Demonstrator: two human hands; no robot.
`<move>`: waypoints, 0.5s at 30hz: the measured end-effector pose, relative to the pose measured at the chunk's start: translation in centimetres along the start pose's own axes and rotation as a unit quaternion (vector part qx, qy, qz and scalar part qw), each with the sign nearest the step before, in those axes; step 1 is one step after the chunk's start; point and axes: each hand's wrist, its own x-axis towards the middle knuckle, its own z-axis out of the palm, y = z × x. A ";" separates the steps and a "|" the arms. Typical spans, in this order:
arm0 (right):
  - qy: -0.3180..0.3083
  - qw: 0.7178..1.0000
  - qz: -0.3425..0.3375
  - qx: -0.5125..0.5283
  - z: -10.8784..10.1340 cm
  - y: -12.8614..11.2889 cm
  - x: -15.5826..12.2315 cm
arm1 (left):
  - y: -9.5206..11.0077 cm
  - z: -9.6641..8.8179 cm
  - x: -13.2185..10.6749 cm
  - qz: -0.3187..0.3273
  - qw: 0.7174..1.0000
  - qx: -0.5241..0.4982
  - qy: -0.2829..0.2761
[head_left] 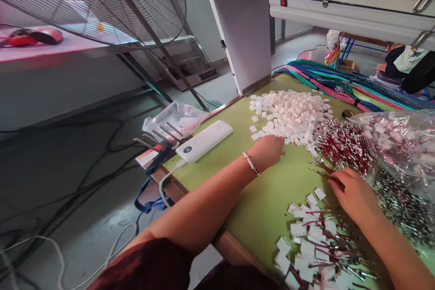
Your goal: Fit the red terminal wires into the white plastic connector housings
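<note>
My left hand [268, 153], with a bracelet on its wrist, is closed at the near edge of a pile of small white plastic connector housings [292, 111]. Its fingertips are turned away, so anything between them is hidden. My right hand [355, 192] pinches a few short red wires [321, 168] with metal terminals at their ends, which point left over the green tabletop. Just beyond it is a heap of the same red wires [343, 145]. Below it lie several white housings with red wires attached [309, 249].
A clear plastic bag [404, 140] and dark metallic-looking small parts [401, 204] lie on the right. Cable bundles [326, 81] cross the back beside a tape roll [347, 113]. A white power bank [204, 141] sits at the left table edge, near a large fan [102, 4].
</note>
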 end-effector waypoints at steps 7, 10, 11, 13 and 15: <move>0.001 0.986 -0.044 -0.159 1.8 0.2 -0.1 | 1.2 1.7 0.1 0.086 0.996 -0.034 0.005; 0.016 0.984 -0.057 -0.166 1.5 0.4 -0.1 | 1.5 2.2 0.3 0.125 0.986 -0.100 0.041; 0.026 0.986 -0.056 -0.156 1.3 0.5 -0.1 | 1.6 2.2 0.3 0.135 0.979 -0.144 0.055; 0.054 0.990 -0.043 -0.124 0.9 0.6 -0.2 | 2.0 2.3 0.4 0.142 0.950 -0.272 0.061; 0.065 0.994 -0.029 -0.081 0.5 0.5 -0.4 | 2.5 2.3 0.3 0.123 0.900 -0.418 0.029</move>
